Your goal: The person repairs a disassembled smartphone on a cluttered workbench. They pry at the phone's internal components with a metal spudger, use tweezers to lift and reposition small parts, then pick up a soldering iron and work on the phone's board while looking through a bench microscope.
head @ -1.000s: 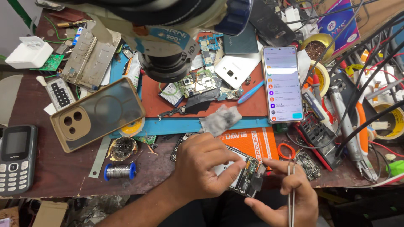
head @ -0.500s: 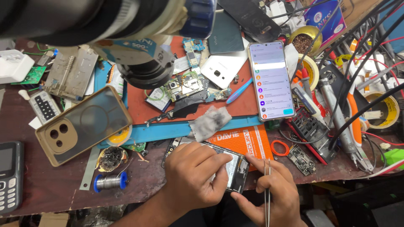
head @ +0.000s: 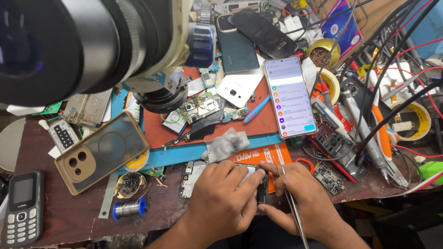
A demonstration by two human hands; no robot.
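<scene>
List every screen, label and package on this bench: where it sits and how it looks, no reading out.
Smartphone: centre right, lit white screen with coloured dots.
Keypad phone: bottom left, small dark screen.
Orange label: on the mat, above the left hand and right hand.
Box: top right, purple and white print.

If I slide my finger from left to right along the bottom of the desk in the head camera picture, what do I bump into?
Keypad phone → solder spool → left hand → right hand holding tweezers → small black circuit board.
</scene>
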